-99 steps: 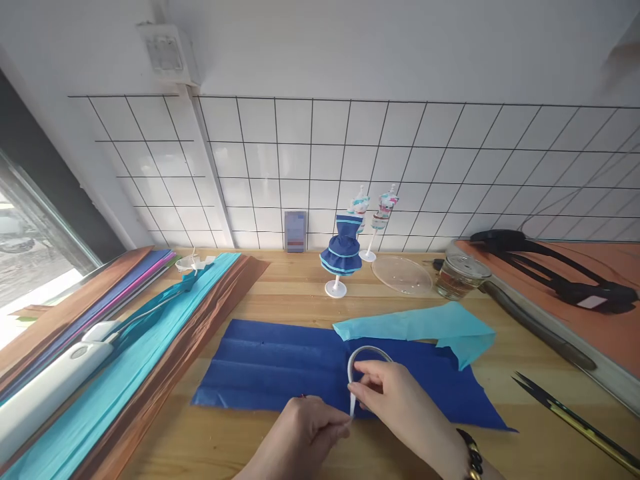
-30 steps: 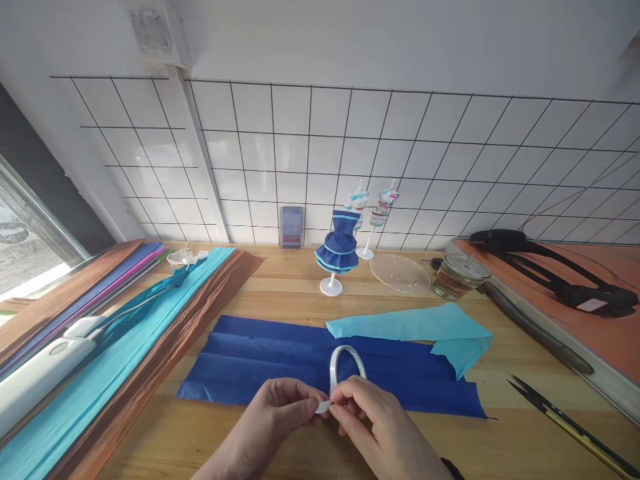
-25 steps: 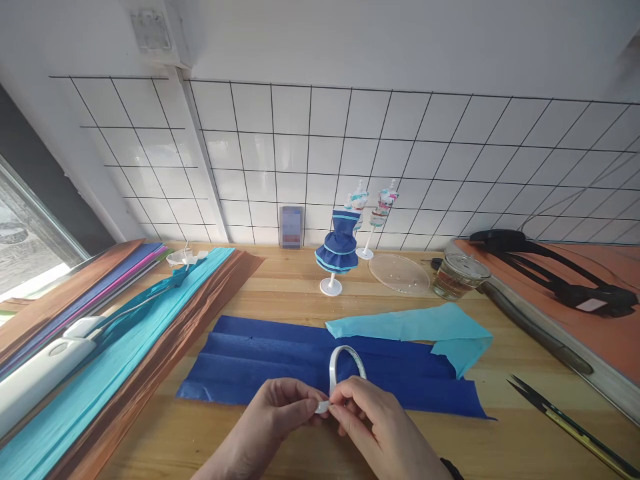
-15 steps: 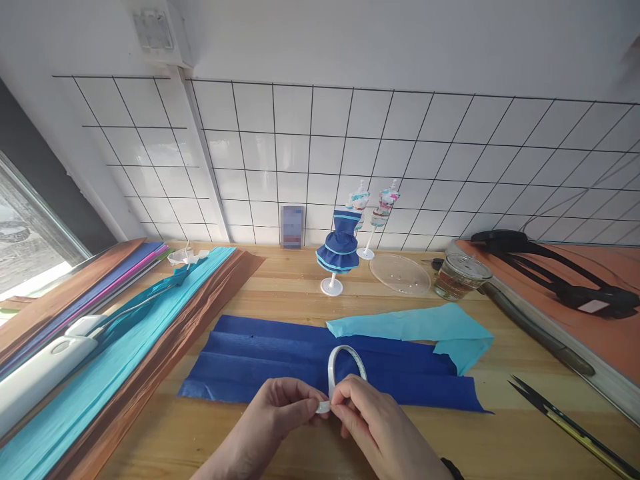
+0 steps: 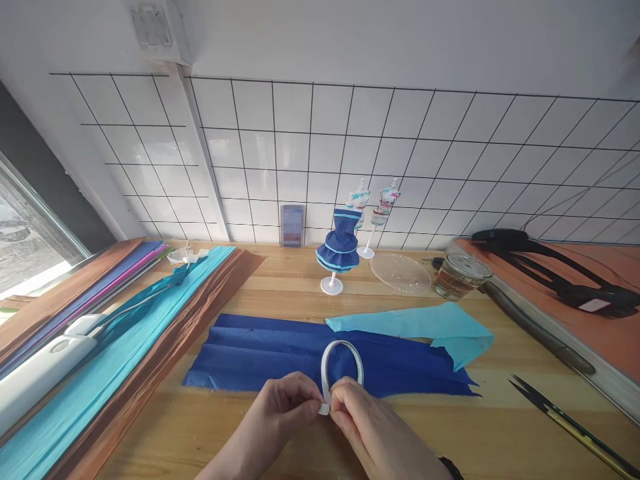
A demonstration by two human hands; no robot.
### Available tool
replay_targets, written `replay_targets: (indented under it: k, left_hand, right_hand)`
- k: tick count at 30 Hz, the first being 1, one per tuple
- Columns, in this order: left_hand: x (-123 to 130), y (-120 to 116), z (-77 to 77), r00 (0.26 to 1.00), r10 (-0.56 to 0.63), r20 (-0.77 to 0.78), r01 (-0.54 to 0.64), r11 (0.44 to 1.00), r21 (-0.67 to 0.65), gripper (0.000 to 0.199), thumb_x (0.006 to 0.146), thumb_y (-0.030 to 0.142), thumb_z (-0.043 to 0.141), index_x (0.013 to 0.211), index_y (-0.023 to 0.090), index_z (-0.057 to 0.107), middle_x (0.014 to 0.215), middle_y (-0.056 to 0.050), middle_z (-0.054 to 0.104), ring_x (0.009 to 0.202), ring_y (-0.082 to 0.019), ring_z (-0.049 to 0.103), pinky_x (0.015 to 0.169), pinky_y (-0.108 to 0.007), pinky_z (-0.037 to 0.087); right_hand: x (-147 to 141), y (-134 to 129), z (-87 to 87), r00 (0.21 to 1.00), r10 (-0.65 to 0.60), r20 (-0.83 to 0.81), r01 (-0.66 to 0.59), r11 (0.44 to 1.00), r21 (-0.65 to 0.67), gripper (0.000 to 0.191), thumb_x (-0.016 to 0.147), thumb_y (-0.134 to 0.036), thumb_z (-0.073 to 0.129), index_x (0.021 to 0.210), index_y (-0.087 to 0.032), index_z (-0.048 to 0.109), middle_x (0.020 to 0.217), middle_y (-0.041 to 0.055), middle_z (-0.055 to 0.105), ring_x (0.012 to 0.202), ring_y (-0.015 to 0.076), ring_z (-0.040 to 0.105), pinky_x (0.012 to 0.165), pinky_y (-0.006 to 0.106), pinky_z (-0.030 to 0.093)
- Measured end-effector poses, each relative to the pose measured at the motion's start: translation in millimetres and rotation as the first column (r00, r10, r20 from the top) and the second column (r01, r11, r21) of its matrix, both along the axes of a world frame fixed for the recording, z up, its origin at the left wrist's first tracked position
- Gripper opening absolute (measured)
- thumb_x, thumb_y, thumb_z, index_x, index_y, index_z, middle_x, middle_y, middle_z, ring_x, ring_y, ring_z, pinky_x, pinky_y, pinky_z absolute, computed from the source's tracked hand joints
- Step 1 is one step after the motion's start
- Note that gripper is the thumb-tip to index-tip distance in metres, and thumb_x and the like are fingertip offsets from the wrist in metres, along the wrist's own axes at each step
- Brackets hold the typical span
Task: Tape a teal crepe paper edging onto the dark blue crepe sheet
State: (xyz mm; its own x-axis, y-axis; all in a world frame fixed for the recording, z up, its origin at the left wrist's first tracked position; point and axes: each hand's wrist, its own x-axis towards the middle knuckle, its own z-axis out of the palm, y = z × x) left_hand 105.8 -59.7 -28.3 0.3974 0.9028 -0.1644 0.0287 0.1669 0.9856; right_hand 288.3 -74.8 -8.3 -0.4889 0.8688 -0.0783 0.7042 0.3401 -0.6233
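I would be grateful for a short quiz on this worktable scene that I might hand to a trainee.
1. Multiple choice: what does the left hand pinch?
A) the clear jar
B) the white strip at the bottom of the white ring
C) the power strip

2. True or false: the dark blue sheet lies nearer to the person than the small dark blue dress.

3. Fill the gap: the black-tipped tool lies to the ____ of the right hand.

Key: 1. B; 2. True; 3. right
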Motion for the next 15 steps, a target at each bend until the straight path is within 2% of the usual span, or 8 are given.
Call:
replay_targets:
  k: [5,8,10,13,15]
  left_hand:
    - [-1,-1,-2.9,0.999,-0.023,-0.049,0.028,0.994,0.109,0.021,0.08,0.036,0.058,0.074,0.016,0.063,0.078,-0.002,0.056,0.075,-0.015,0.05,0.071,-0.025,0.038]
    - [1,-5,-0.7,0.991,0.028,-0.132,0.003,0.972,0.233,0.019,0.083,0.032,0.055,0.073,0.017,0.062,0.083,-0.003,0.058,0.079,-0.015,0.054,0.075,-0.026,0.04]
    - [2,-7,1.8,0.979,0.076,-0.191,-0.012,0.949,0.315,0.018,0.083,0.028,0.054,0.071,0.018,0.062,0.094,-0.005,0.059,0.09,-0.017,0.055,0.083,-0.026,0.04]
    - [2,-10,3.6,0.979,0.04,-0.202,0.023,0.953,0.301,0.017,0.086,0.027,0.05,0.075,0.019,0.06,0.11,-0.007,0.058,0.107,-0.02,0.051,0.092,-0.028,0.038]
    - [2,-11,2.5,0.988,-0.017,-0.153,0.055,0.968,0.246,0.017,0.088,0.03,0.047,0.079,0.019,0.057,0.114,-0.008,0.058,0.107,-0.021,0.052,0.091,-0.029,0.04]
  right_hand:
    - [1,-1,1.4,0.996,0.026,-0.083,-0.033,0.996,-0.084,0.015,0.093,-0.024,0.029,0.08,-0.024,0.036,0.084,-0.0001,0.051,0.074,0.0149,0.052,0.069,0.026,0.044]
    - [3,-1,1.5,0.992,0.019,-0.126,-0.029,0.996,-0.08,0.015,0.094,-0.024,0.031,0.081,-0.024,0.038,0.084,-0.0007,0.051,0.075,0.0141,0.052,0.07,0.025,0.043]
    - [4,0,0.6,0.989,0.019,-0.144,-0.028,0.998,-0.062,0.015,0.094,-0.024,0.032,0.081,-0.024,0.039,0.086,-0.0008,0.05,0.076,0.0136,0.051,0.071,0.025,0.043]
    - [5,0,-1.3,0.986,0.029,-0.162,-0.039,0.998,-0.058,0.015,0.094,-0.023,0.032,0.082,-0.024,0.04,0.087,-0.0006,0.05,0.078,0.0137,0.051,0.073,0.026,0.043]
    - [5,-1,-1.9,0.985,0.038,-0.169,-0.049,0.997,-0.062,0.016,0.095,-0.022,0.031,0.082,-0.024,0.041,0.088,-0.0002,0.051,0.079,0.014,0.051,0.074,0.026,0.043]
